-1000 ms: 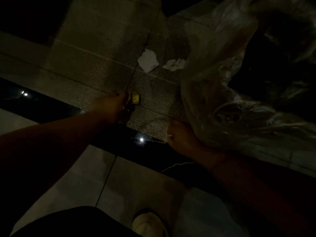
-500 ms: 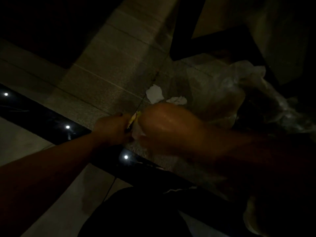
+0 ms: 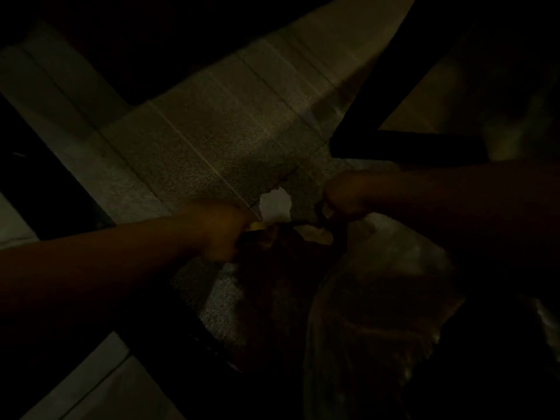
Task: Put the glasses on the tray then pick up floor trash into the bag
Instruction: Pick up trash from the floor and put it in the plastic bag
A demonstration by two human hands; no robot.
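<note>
**Hands meeting over the bag mouth**

Left hand (image 3: 222, 233) is closing round a small yellow scrap (image 3: 257, 226), which a second ago was lying on the floor, and is now bringing it to the clear bag (image 3: 372, 298). The right hand (image 3: 344, 197), gripping the bag's rim, has swung across to hold the mouth open. One white paper scrap (image 3: 275, 201) is lying on the tiled floor (image 3: 218, 140) just beyond both hands, probably next. No glasses or tray are showing.

Open tiled floor (image 3: 212, 153) ahead and to the left; dark frame bars (image 3: 406, 147) crossing upper right, clear bag (image 3: 378, 298) crowding lower right.
</note>
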